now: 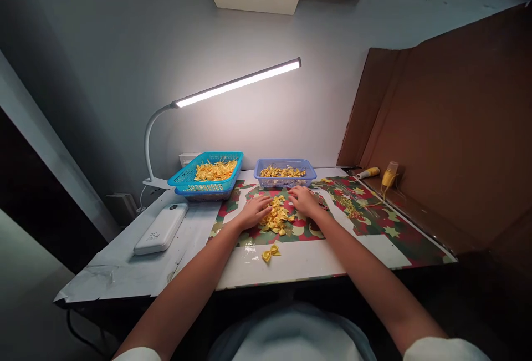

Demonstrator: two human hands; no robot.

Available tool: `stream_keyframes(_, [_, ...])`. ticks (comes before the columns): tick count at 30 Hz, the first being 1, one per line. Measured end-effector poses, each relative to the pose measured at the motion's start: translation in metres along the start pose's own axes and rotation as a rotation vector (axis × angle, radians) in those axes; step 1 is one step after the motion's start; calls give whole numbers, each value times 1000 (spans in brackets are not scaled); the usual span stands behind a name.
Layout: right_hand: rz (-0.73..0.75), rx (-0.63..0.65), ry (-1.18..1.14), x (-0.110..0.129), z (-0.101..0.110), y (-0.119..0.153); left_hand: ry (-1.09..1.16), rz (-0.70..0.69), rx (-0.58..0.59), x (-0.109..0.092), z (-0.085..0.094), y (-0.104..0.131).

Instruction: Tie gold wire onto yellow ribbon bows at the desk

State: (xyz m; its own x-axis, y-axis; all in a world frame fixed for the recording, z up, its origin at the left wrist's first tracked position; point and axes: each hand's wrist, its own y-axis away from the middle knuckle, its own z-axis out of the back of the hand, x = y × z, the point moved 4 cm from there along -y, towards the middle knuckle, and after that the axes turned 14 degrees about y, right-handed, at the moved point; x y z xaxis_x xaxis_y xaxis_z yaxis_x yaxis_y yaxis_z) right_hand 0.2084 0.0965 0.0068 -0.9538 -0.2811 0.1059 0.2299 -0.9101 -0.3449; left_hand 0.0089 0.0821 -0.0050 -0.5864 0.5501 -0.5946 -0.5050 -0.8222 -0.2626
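A loose pile of small yellow ribbon bows (277, 215) lies on the patterned sheet in the middle of the table. My left hand (254, 211) rests at the pile's left side, palm down with its fingers stretched out. On the other side, my right hand (305, 201) lies flat near the pile's upper right, its fingers spread. Neither hand appears to grip anything. A single yellow bow (270, 253) sits apart, closer to the table's front edge. Behind the hands stands a purple basket (286, 181) with thin yellow pieces in it.
A blue basket (203, 186) of yellow ribbon pieces stands back left, near a lit desk lamp (239, 82). The white power bank (162, 229) lies at left. Gold cord (349, 207) is on the right, with a glue bottle (389, 174) before a cardboard wall (449, 128).
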Motion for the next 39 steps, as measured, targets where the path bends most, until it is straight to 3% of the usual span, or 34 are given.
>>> stream_keyframes(2, [-50,-1,-11,17,-8,-11,-15,61,71,1,-7,1])
stream_keyframes(4, [-76,12,1,26,-18,-16,-52,121,66,3,-7,2])
stream_keyframes(9, [-92,-28,-14,25,-28,-13,-202,250,-89,12,7,4])
stream_keyframes(12, [-91,-87,-164,20,-24,-8,-222,384,-162,17,10,6])
stream_keyframes(14, [-80,-121,-329,19,-22,-6,-215,392,-187,17,9,7])
stream_keyframes(19, [-19,-169,-598,21,-18,0,-255,224,-276,18,14,0])
stream_keyframes(25, [-19,-190,-564,22,-18,3,-227,387,-235,48,26,-8])
stream_keyframes(29, [-51,-171,-668,24,-18,3,-292,342,-201,37,25,-5])
stream_keyframes(33, [-27,-167,-672,29,-16,3,-331,273,-303,9,26,3])
stream_keyframes(35, [2,-164,-667,32,-15,3,-282,161,-356,-6,25,5])
stream_keyframes(39, [62,-151,-701,37,-13,4,-81,-138,-226,-27,14,2])
